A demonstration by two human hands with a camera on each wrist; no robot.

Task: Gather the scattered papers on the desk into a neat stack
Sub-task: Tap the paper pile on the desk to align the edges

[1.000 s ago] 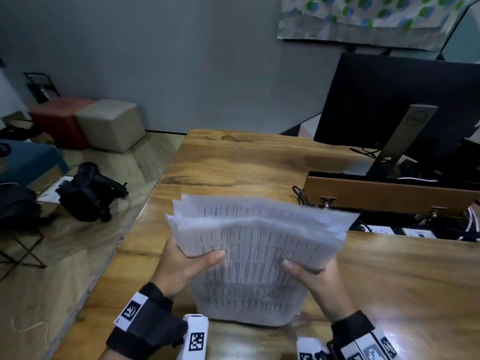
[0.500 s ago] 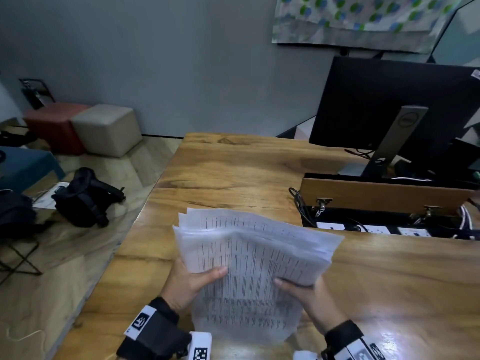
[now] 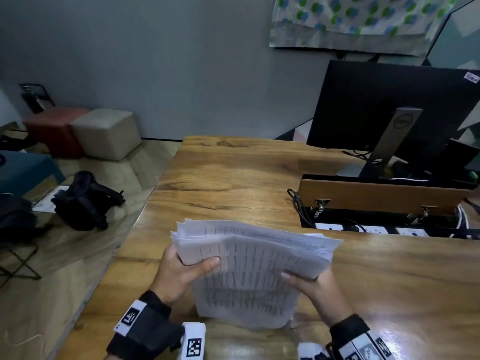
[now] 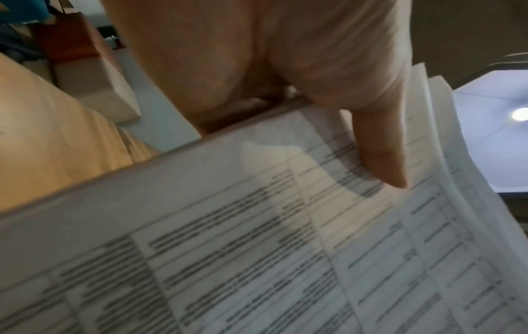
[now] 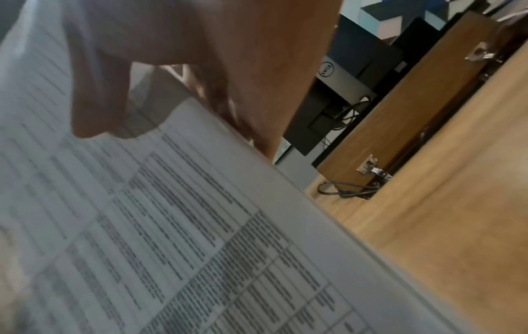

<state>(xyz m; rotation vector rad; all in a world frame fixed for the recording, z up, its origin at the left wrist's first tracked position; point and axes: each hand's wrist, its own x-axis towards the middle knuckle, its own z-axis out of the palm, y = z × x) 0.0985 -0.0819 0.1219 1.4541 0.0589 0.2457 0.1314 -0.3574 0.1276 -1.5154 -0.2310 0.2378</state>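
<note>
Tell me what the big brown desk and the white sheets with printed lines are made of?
The big brown desk looks like varnished wood: it shows grain streaks and a shiny glare. The white printed sheets look like thin matte paper: they bend and fan apart at the edges where the left hand and right hand grip them.

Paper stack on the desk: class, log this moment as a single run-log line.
left hand: grips papers | right hand: grips papers | papers: upright, bottom edge on desk | top edges: uneven

papers (image 3: 249, 271): white, black printed table rows. desk (image 3: 233, 178): warm brown woodgrain. monitor (image 3: 384, 105): black, grey stand. wall cloth (image 3: 358, 19): white, green/blue dots. ottomans: red (image 3: 52, 128), beige (image 3: 109, 131).
</note>
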